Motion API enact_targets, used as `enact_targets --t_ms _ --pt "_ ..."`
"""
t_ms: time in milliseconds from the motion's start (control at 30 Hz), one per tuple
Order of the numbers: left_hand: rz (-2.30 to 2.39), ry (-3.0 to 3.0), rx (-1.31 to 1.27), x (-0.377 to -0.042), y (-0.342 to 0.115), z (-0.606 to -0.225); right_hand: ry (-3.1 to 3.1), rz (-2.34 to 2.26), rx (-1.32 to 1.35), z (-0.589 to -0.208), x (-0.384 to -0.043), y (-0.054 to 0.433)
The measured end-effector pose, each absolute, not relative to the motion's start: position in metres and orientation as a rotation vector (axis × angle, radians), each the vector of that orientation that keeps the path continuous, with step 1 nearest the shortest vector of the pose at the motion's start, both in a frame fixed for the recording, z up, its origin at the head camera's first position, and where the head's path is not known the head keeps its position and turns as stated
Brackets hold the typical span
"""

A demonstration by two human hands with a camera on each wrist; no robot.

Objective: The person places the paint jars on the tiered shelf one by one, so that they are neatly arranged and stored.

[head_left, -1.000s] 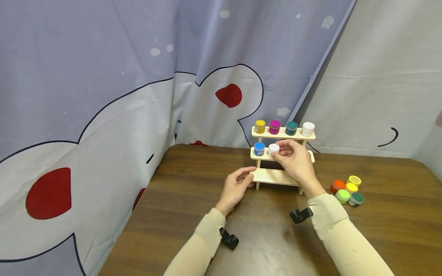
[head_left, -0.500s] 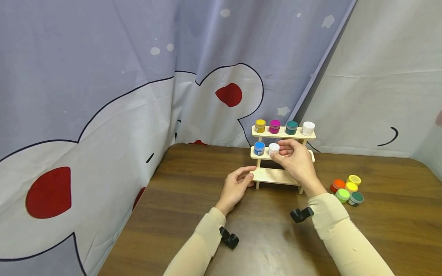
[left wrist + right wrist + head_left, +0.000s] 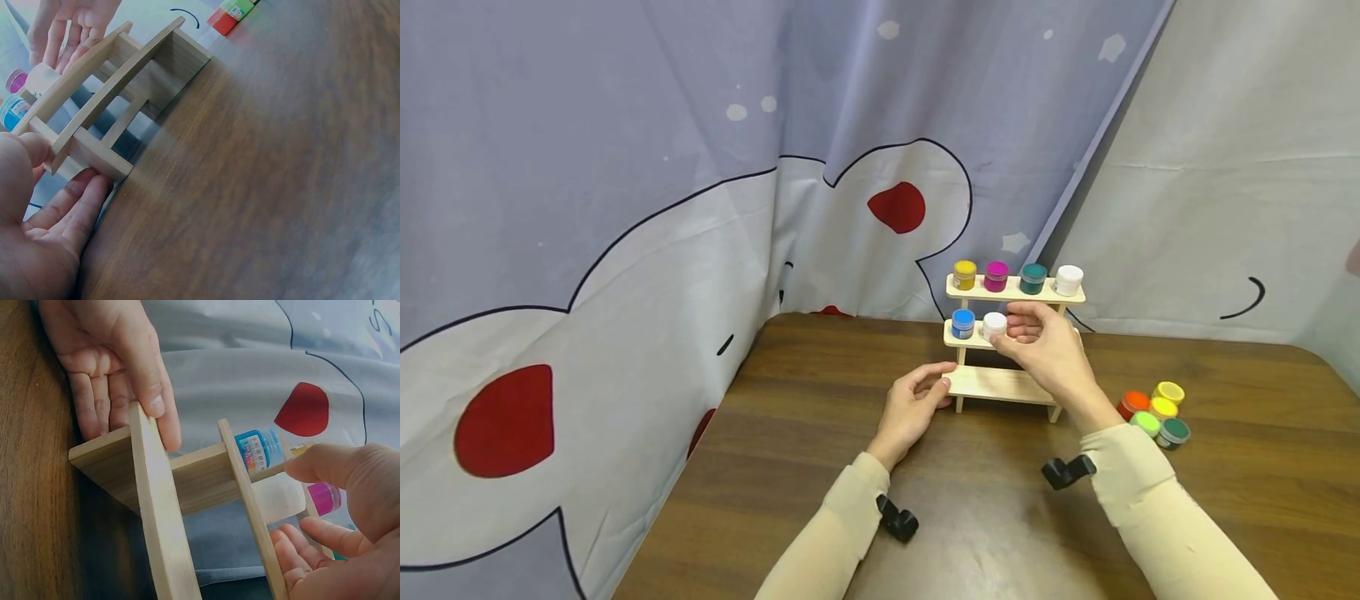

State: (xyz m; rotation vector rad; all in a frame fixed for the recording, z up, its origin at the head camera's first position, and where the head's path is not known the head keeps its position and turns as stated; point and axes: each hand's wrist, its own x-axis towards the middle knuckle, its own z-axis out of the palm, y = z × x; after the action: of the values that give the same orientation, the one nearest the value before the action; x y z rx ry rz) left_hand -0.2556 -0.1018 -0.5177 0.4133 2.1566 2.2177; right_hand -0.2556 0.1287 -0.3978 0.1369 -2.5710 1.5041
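Observation:
A three-tier wooden display stand [image 3: 992, 382] stands on the table. My left hand [image 3: 913, 408] holds the left end of its lowest tier; in the left wrist view, the thumb [image 3: 34, 147] lies at the board and the fingers at the side panel. On the middle tier, a white paint jar [image 3: 994, 325] sits right of a blue paint jar [image 3: 963, 324]. My right hand [image 3: 1051, 350] is at the white jar's right side, thumb tip close by its front and fingers spread. In the right wrist view, the white jar [image 3: 278, 499] shows between thumb and fingers, which are not closed around it.
The top tier carries a dark yellow jar [image 3: 965, 275], a magenta jar [image 3: 996, 277], a teal jar [image 3: 1033, 279] and another white jar [image 3: 1069, 281]. Right of the stand, several jars cluster on the table, including a red jar [image 3: 1133, 406]. A patterned curtain [image 3: 850, 250] hangs behind.
My right hand has loosened from the white jar and shifted slightly right, its wrist moving right too. The jar stays on the middle tier. My left hand has kept its hold on the stand.

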Motion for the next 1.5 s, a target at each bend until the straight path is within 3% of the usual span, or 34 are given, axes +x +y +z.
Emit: enact_targets --t_ms 633,1500 --pt "2.2 2.154 0.393 -0.25 -0.097 -0.52 -2.397 1.529 0.196 -0.35 -0.216 0.164" --pt "2.218 2.168 0.394 -0.252 -0.101 -0.517 -2.052 1.684 0.039 -0.307 -0.178 0.238"
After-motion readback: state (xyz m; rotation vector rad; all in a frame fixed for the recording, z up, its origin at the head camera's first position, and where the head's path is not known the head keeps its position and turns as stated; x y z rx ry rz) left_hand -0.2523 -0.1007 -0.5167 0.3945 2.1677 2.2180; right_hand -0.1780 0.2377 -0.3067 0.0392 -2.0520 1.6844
